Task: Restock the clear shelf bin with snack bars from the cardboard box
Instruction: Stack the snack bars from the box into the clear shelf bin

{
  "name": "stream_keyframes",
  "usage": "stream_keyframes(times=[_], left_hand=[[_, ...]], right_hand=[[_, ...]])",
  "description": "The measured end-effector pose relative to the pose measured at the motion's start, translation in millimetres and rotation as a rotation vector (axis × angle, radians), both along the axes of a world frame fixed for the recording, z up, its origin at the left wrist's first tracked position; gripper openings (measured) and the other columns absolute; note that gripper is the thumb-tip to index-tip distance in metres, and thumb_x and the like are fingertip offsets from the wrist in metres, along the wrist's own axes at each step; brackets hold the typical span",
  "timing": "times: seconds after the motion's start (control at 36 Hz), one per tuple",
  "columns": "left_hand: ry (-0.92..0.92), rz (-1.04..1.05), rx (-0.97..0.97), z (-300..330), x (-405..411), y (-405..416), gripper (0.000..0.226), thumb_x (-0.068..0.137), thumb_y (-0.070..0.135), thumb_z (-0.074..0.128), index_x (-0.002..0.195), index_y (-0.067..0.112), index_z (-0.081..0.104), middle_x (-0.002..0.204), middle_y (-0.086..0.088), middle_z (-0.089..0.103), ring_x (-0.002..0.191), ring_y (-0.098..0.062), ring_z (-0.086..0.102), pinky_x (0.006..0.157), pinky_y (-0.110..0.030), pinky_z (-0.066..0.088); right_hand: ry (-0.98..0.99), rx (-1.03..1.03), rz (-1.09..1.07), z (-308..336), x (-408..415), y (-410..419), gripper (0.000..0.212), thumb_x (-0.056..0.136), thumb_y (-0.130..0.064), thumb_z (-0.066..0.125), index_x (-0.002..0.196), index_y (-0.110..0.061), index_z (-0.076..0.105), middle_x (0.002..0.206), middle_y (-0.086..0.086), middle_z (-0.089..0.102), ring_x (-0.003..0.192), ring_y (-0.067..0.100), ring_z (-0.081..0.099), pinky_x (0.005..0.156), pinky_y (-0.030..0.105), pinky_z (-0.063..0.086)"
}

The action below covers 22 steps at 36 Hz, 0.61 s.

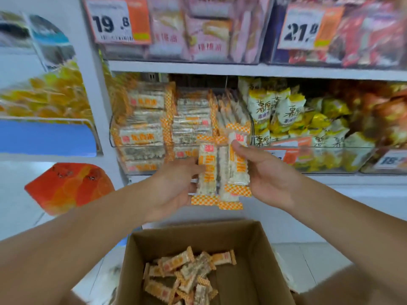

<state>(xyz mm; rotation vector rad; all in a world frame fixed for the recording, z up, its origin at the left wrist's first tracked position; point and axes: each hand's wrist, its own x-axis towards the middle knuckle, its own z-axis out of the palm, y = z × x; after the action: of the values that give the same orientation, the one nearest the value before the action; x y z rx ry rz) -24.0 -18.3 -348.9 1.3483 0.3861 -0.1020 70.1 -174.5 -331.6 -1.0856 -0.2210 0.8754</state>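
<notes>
Partly, hands (176, 183) hide the snack bars (222, 172).

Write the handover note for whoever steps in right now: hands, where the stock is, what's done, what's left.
Left hand and right hand: together they hold a bunch of snack bars upright, in front of the clear shelf bin.
Bin: already holds stacks of the same bars on its left and middle; the right side has bars standing on end.
Cardboard box: open below the hands, with loose bars on its bottom.
Left: place the held bunch in the bin, then go on with the box.
</notes>
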Motion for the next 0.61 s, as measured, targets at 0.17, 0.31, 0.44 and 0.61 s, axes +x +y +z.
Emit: stream_keyframes(times=[0.17, 0.31, 0.44, 0.61], left_hand=[[-0.112, 0.092, -0.024, 1.5, 11.9, 1.1, 0.026, 0.103, 0.010, 0.044, 0.117, 0.010, 0.065, 0.096, -0.008, 0.069, 0.079, -0.025, 0.063, 0.080, -0.042, 0.056], [-0.134, 0.130, -0.044, 3.1, 23.6, -7.9, 0.035, 0.103, 0.037, 0.044, 0.113, 0.014, 0.069, 0.098, -0.006, 0.074, 0.081, -0.025, 0.069, 0.072, -0.039, 0.058], [-0.122, 0.110, -0.001, -5.8, 29.7, -6.5, 0.037, 0.095, 0.043, 0.053, 0.117, 0.016, 0.065, 0.101, -0.002, 0.077, 0.090, -0.020, 0.073, 0.080, -0.046, 0.059], [-0.172, 0.118, -0.100, 5.0, 32.1, 2.1, 0.046, 0.086, 0.040, 0.059, 0.120, 0.011, 0.067, 0.108, -0.010, 0.075, 0.103, -0.029, 0.070, 0.091, -0.048, 0.056]], right_hand=[[0.023, 0.134, -0.041, 13.9, 3.6, 25.5, 0.036, 0.102, -0.022, 0.049, 0.130, -0.003, 0.061, 0.123, 0.017, 0.069, 0.114, 0.032, 0.067, 0.092, 0.047, 0.056], [-0.045, 0.114, -0.100, 8.1, 6.9, 39.4, 0.036, 0.102, -0.023, 0.050, 0.126, 0.001, 0.062, 0.122, 0.021, 0.068, 0.116, 0.035, 0.065, 0.098, 0.049, 0.053], [-0.143, 0.033, -0.088, 2.9, 8.2, 42.2, 0.030, 0.104, -0.020, 0.046, 0.121, -0.002, 0.063, 0.112, 0.016, 0.073, 0.104, 0.029, 0.071, 0.094, 0.048, 0.056], [-0.204, -0.007, -0.028, 17.0, 18.2, 30.5, 0.036, 0.101, -0.020, 0.051, 0.133, -0.004, 0.058, 0.118, 0.013, 0.072, 0.112, 0.027, 0.069, 0.102, 0.051, 0.050]])
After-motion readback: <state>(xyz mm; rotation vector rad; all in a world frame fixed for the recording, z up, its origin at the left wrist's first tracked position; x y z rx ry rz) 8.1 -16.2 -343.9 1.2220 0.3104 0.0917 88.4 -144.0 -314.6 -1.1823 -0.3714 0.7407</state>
